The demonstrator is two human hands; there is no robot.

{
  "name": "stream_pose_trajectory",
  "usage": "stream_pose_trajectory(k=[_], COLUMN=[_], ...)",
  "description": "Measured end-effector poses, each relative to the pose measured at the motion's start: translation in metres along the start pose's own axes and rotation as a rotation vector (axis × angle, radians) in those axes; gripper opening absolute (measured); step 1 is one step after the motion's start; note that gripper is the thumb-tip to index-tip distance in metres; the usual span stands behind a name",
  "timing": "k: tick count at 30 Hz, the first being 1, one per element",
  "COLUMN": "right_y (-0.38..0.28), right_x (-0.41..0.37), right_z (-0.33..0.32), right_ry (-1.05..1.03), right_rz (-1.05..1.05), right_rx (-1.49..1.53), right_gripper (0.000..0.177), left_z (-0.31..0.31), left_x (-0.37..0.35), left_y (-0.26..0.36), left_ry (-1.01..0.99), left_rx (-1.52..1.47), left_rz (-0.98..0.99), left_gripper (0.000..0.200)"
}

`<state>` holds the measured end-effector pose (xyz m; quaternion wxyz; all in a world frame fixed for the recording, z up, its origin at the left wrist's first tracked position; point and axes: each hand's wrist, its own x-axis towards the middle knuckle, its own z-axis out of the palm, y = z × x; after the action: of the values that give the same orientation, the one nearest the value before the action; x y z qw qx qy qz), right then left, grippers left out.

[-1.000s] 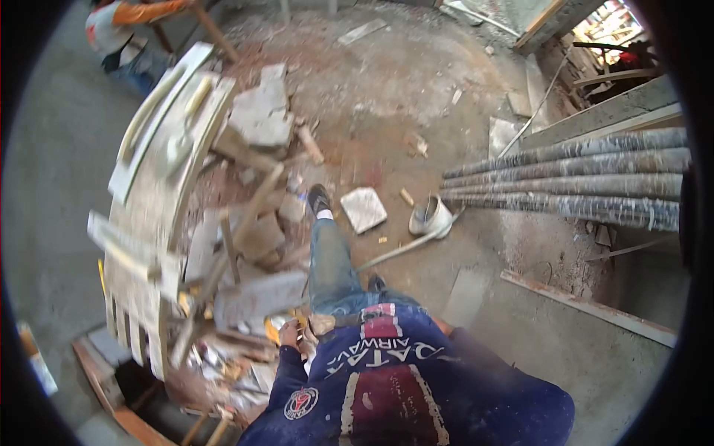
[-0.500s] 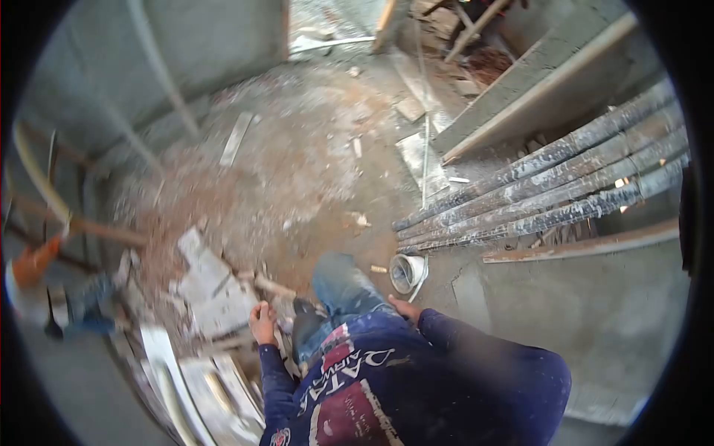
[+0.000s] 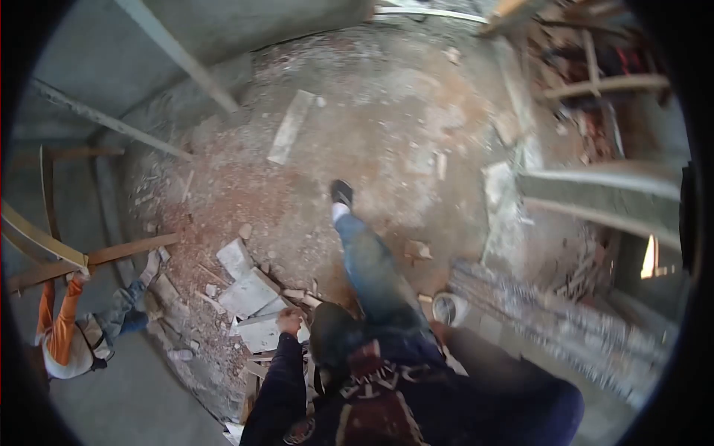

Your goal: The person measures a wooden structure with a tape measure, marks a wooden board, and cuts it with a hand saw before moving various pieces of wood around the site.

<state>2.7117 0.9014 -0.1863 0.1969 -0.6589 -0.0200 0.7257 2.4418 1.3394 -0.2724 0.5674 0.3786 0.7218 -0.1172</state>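
My left hand [image 3: 288,322] hangs beside my left leg with its fingers curled. Whatever it may hold is hidden. Below and behind it in the view lie broken pale boards [image 3: 253,291]. My right hand [image 3: 440,332] is low at my right hip, smeared and partly covered by my sleeve, so its fingers do not show. Closest to it is a whitish bucket [image 3: 448,308] on the floor. One of my legs [image 3: 372,260], in dusty jeans, is stretched forward with a dark shoe on the floor.
At the left a person in orange sleeves [image 3: 67,316] has raised hands at a wooden beam [image 3: 134,249]. Slanting props [image 3: 178,56] lean at the wall. A loose plank [image 3: 291,126] lies ahead. Long crusted poles [image 3: 550,327] lie at the right, below a concrete ledge [image 3: 595,197].
My view has moved forward and turned. One leg has swung out ahead. The bucket and poles now sit lower and further right, and the other person shows more fully at the left.
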Motion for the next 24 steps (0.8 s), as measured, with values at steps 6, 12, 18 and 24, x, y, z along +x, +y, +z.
stream_pose_trajectory(k=[6, 12, 18, 24], right_y=[0.013, -0.079, -0.124, -0.15], right_x=[-0.073, -0.044, -0.002, 0.004], right_z=[-0.044, -0.028, -0.024, -0.024], right_ry=[-0.547, -0.102, 0.107, 0.265], right_rz=[0.471, 0.651, 0.729, 0.711], right_rx=[0.352, 0.258, 0.256, 0.201], right_gripper=[0.033, 0.034, 0.035, 0.037], left_z=[0.054, 0.138, 0.203, 0.189], left_x=[0.097, 0.342, 0.459, 0.449], left_y=[0.198, 0.282, 0.403, 0.427], left_ry=[0.061, 0.123, 0.575, -0.075], left_rx=[0.319, 0.666, 0.687, 0.675], left_rz=[0.591, 0.721, 0.818, 0.371], left_gripper=[0.025, 0.028, 0.065, 0.062])
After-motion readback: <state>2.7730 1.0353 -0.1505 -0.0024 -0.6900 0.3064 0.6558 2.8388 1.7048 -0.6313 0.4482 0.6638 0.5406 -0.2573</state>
